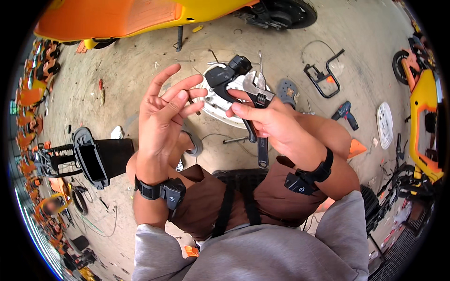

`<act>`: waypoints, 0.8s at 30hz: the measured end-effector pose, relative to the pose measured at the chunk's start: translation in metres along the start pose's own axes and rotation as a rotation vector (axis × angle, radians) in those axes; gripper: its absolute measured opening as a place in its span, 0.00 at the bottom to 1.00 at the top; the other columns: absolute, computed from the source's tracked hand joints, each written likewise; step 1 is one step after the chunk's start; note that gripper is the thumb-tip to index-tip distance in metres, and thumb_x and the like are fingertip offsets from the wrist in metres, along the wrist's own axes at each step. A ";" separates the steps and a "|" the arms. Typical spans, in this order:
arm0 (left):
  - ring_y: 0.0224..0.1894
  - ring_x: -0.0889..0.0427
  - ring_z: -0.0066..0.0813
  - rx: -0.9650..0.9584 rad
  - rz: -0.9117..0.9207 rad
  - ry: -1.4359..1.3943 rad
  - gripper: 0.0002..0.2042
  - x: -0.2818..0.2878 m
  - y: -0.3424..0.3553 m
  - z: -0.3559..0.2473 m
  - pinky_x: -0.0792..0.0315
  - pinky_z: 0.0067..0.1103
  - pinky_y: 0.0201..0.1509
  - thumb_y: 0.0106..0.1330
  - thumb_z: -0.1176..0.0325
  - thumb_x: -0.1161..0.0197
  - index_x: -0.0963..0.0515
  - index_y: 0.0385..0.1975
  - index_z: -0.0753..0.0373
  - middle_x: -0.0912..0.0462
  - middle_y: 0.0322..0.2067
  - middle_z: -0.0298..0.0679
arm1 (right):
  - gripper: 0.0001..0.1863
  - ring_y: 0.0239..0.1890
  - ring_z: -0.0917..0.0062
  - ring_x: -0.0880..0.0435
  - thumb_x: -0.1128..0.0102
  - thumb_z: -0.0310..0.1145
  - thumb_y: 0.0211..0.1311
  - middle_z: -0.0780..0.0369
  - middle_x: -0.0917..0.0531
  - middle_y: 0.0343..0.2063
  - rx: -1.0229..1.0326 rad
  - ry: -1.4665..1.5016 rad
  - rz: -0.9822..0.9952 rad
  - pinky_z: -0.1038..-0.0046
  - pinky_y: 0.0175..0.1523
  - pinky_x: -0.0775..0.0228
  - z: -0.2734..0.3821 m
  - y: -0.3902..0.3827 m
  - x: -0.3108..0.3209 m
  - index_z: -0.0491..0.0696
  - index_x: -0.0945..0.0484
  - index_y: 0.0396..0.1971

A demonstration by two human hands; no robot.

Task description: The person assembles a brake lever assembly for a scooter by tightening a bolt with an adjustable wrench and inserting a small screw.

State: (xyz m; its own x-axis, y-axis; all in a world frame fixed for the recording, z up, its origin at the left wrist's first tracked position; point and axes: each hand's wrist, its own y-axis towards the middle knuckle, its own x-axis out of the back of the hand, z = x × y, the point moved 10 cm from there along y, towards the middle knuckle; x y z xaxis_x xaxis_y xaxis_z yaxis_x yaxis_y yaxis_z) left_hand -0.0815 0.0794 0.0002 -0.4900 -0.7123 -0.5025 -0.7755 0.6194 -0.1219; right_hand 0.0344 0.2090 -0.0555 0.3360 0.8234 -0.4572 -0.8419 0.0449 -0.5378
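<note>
My right hand (276, 122) is closed round a black brake lever (225, 77) with its clamp end pointing away from me. An adjustable wrench (263, 96) is in the same hand, its silver jaws up beside the lever and its dark handle hanging below the fingers. Left of it, my left hand (164, 107) is raised, some fingers stretched out and the thumb bent in against another finger. A thin dark piece (192, 104) shows at those fingertips, too small to name. Beneath both hands a round white plate-like part (216, 112) lies on the floor, partly hidden.
A yellow and orange scooter (140, 18) stands ahead. On the floor at right are a black tubular frame (323, 80), a cordless drill (346, 115) and a white oval panel (385, 125). A black bin-like part (96, 157) lies left, and another scooter (424, 122) stands far right.
</note>
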 end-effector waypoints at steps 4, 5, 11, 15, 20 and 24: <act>0.45 0.15 0.43 0.007 0.022 -0.246 0.25 0.006 -0.005 -0.001 0.14 0.27 0.34 0.69 0.80 0.46 0.43 0.65 0.69 0.23 0.50 0.59 | 0.27 0.18 0.93 0.36 0.35 0.35 0.62 0.64 0.15 0.37 -0.024 -0.023 0.036 0.86 0.22 0.49 -0.008 0.004 -0.010 0.44 0.29 0.60; 0.43 0.16 0.40 0.036 -0.031 -0.254 0.24 0.016 -0.005 0.003 0.14 0.26 0.38 0.69 0.78 0.45 0.42 0.63 0.69 0.23 0.50 0.56 | 0.27 0.18 0.93 0.36 0.35 0.36 0.62 0.65 0.15 0.36 -0.040 -0.023 0.029 0.86 0.23 0.49 -0.009 0.004 -0.015 0.44 0.29 0.60; 0.41 0.18 0.37 0.193 -0.348 -0.347 0.23 0.047 -0.006 0.030 0.20 0.30 0.54 0.63 0.84 0.46 0.40 0.58 0.72 0.26 0.51 0.55 | 0.28 0.22 0.92 0.32 0.34 0.36 0.62 0.65 0.15 0.37 -0.016 -0.118 0.011 0.85 0.24 0.47 -0.006 0.009 -0.023 0.44 0.30 0.61; 0.40 0.18 0.39 0.176 -0.235 -0.379 0.24 0.033 -0.004 0.017 0.20 0.32 0.53 0.61 0.81 0.49 0.41 0.58 0.72 0.24 0.49 0.57 | 0.27 0.18 0.95 0.39 0.36 0.34 0.64 0.62 0.16 0.37 0.000 -0.126 -0.028 0.88 0.20 0.53 -0.007 0.016 -0.031 0.42 0.30 0.60; 0.28 0.24 0.30 -0.009 -0.296 -0.234 0.17 0.063 -0.013 -0.014 0.24 0.26 0.31 0.64 0.75 0.53 0.33 0.53 0.68 0.21 0.38 0.44 | 0.27 0.25 0.90 0.30 0.37 0.34 0.64 0.66 0.15 0.38 -0.010 -0.089 -0.048 0.84 0.27 0.43 -0.004 0.023 -0.030 0.42 0.31 0.61; 0.24 0.28 0.26 0.109 -0.364 -0.088 0.12 0.088 -0.021 0.014 0.33 0.23 0.26 0.65 0.74 0.52 0.31 0.48 0.66 0.23 0.32 0.41 | 0.28 0.35 0.84 0.19 0.36 0.34 0.65 0.62 0.16 0.41 0.097 -0.018 -0.074 0.84 0.33 0.32 0.020 0.023 -0.026 0.40 0.32 0.61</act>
State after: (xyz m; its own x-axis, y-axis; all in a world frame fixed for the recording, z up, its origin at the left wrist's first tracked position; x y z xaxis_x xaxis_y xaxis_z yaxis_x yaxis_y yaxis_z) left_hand -0.1028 0.0082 -0.0541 -0.1509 -0.8639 -0.4806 -0.8429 0.3664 -0.3939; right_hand -0.0024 0.1997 -0.0418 0.3918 0.8257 -0.4059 -0.8525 0.1599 -0.4977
